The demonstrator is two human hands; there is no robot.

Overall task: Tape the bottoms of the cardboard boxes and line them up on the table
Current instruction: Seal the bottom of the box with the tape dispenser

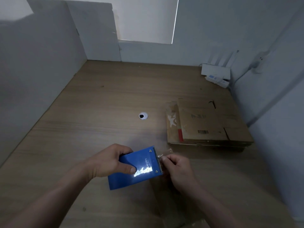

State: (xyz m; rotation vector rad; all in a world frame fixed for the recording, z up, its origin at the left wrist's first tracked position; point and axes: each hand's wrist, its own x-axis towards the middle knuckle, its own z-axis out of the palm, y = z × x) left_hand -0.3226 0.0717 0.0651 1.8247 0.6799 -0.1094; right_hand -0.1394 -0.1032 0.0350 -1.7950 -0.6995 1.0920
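My left hand (110, 162) grips a blue tape dispenser (136, 167) above the near part of the wooden table (98, 104); its toothed blade points right. At the blade, my right hand (176, 168) pinches the clear end of the tape (165, 153), which sticks out a little. A stack of flattened cardboard boxes (207, 122) lies on the table to the right, beyond my hands, with a red patch and old tape on its left edge.
A round cable hole (143, 116) sits in the middle of the table. At the back right corner stand a white router (215, 71) and a power strip (217, 79). White partition walls close off the left, back and right sides.
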